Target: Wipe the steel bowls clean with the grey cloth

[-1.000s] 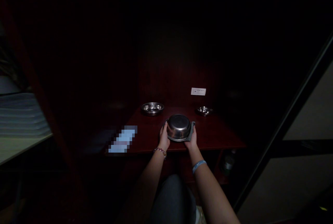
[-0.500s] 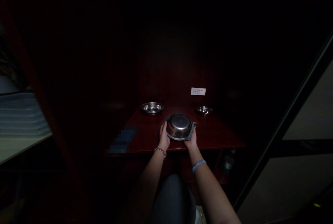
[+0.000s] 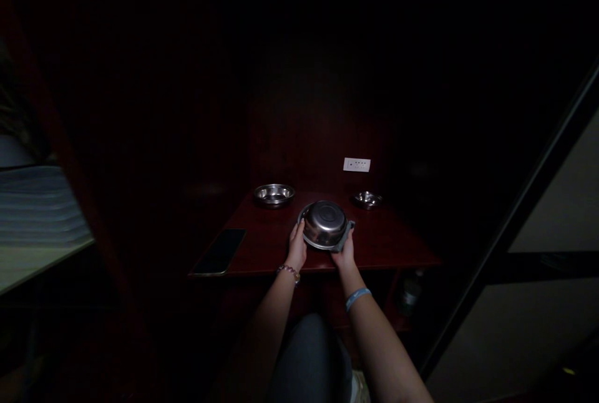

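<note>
A shiny metal bowl (image 3: 324, 223) is held above the front of the dark red desk, its underside turned toward me. My left hand (image 3: 297, 248) grips the bowl's left rim, fingers closed on it. On the other side, my right hand (image 3: 345, 250) is closed round the rim through a grey-green cloth (image 3: 347, 236), which lies between the palm and the metal. Behind to the left stands a larger metal basin (image 3: 274, 194), open side up. A smaller metal bowl (image 3: 367, 199) sits behind to the right.
A dark phone (image 3: 219, 252) lies at the desk's (image 3: 384, 244) left front edge. A white socket plate (image 3: 356, 165) is on the back wall. Below, a bottle (image 3: 410, 294) stands on a shelf at the right. Stacked pale trays (image 3: 40, 206) are at far left.
The bowl has turned and tilted slightly in my hands and shifted a little to the right. My left fingers moved slightly along with it; the basin and small bowl stayed put.
</note>
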`<control>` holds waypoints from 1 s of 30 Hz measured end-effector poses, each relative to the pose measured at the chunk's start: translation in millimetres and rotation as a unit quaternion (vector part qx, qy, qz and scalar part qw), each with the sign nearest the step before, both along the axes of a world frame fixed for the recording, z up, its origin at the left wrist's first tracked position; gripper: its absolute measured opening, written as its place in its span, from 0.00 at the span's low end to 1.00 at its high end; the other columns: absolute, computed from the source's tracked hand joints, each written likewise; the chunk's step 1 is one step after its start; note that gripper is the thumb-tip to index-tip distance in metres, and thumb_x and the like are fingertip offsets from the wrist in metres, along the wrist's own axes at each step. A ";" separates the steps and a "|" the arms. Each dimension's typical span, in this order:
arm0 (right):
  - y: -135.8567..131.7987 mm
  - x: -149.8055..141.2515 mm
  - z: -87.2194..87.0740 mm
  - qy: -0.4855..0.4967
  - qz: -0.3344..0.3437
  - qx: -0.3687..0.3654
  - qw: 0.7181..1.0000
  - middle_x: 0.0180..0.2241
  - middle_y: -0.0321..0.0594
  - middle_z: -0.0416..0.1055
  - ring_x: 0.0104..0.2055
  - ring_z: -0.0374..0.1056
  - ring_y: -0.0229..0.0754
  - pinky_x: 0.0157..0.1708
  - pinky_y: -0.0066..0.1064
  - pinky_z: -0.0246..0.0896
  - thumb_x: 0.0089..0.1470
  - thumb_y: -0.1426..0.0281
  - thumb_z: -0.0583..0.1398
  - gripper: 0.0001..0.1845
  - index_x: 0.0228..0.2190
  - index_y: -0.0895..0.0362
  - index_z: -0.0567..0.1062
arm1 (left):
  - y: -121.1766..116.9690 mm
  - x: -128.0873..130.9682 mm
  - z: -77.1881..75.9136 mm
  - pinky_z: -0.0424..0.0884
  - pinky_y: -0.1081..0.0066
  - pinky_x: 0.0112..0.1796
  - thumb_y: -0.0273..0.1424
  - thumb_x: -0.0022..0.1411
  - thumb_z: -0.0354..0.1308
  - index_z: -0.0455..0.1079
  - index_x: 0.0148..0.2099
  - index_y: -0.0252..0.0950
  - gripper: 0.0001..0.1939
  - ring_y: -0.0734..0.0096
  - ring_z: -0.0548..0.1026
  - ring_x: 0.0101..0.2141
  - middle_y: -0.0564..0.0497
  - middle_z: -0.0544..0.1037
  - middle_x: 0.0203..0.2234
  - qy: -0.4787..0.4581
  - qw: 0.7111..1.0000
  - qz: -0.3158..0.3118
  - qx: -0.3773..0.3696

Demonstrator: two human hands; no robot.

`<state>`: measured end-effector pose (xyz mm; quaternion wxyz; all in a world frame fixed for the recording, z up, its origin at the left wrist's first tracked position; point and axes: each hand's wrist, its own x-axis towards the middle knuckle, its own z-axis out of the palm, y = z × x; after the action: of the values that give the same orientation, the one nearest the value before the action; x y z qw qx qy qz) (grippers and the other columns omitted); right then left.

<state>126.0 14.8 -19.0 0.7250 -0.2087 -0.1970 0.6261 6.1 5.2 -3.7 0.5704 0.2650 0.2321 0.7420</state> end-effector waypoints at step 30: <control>-3.1 -2.8 4.9 -0.014 0.016 0.017 1.000 0.43 0.42 0.83 0.53 0.76 0.45 0.64 0.44 0.60 0.65 0.53 0.49 0.26 0.41 0.55 0.81 | 9.6 -5.3 -6.7 0.63 0.59 0.63 0.37 0.63 0.63 0.77 0.47 0.36 0.13 0.59 0.72 0.59 0.45 0.81 0.51 -0.021 0.999 0.027 -0.042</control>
<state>123.2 11.8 -14.0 0.7154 -0.2017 -0.2213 0.6313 0.8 14.8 -10.3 0.5654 0.2191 0.2579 0.7522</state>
